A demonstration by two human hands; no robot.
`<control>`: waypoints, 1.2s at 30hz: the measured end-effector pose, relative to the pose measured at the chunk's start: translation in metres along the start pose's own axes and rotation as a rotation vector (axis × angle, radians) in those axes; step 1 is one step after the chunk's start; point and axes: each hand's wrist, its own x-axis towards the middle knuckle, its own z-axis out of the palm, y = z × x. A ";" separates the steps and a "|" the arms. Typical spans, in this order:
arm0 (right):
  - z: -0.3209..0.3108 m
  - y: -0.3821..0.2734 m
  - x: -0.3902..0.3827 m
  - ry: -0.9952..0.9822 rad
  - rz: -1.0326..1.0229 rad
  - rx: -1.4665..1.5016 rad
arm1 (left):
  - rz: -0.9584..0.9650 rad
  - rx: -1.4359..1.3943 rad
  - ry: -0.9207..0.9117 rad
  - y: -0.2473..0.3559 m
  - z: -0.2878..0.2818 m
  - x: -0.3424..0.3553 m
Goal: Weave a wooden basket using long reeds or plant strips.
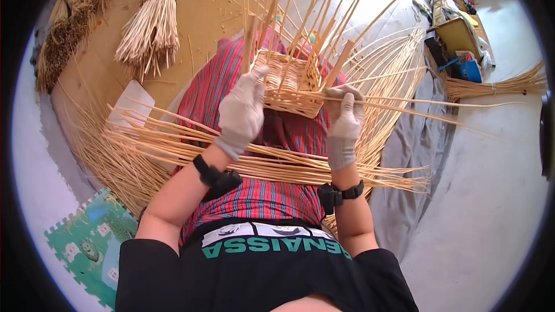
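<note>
A small woven basket [289, 81] sits over my lap on a red striped cloth [202, 101], with long upright rods and flat wooden stakes around its rim. My left hand [241, 110], in a pale glove, is closed on the basket's near left corner. My right hand [344, 118], also gloved, pinches long reeds [393, 104] at the right corner; they stretch out to the right. A loose row of reeds [277, 164] lies across my lap beneath both wrists.
Straw bundles [150, 29] lie at upper left, more reeds [399, 63] along the right. A cluttered low shelf [457, 37] with a blue container [471, 69] stands at upper right, near another bundle [497, 86]. A green foam mat [87, 237] lies at lower left.
</note>
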 end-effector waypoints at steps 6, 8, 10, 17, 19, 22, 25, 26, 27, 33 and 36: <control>-0.031 -0.028 -0.012 0.076 -0.067 -0.180 | -0.439 -0.084 -0.561 0.037 0.050 0.046; -0.030 -0.027 0.003 0.002 -0.078 -0.212 | -0.859 -0.317 -0.903 0.023 0.058 0.046; -0.017 -0.026 0.031 -0.138 -0.269 -0.547 | -0.433 -0.227 -0.587 0.003 0.082 0.016; 0.074 -0.063 0.132 -0.342 -0.345 -0.433 | -0.651 -0.173 -0.616 0.024 0.068 0.035; 0.027 -0.084 0.136 -0.328 -0.405 -0.999 | -0.753 -0.223 -0.679 0.022 0.062 0.038; -0.019 -0.080 0.114 -0.263 -0.233 -1.588 | -0.744 -0.417 -0.650 0.023 0.059 0.037; -0.017 -0.077 0.054 -0.317 -0.569 -1.575 | -0.474 -0.184 -0.533 0.034 0.031 0.026; -0.006 -0.075 0.029 -0.395 -0.761 -1.625 | -0.264 -0.004 -0.439 0.046 0.014 0.027; 0.008 -0.070 0.012 -0.493 -0.970 -1.651 | 0.014 0.294 -0.375 0.049 -0.001 0.029; 0.028 -0.012 0.021 -0.425 -0.972 -1.771 | 0.532 0.945 -0.315 0.022 0.011 0.040; 0.036 -0.022 0.029 -0.625 -0.801 -1.811 | 0.322 0.764 -0.519 0.008 0.022 0.045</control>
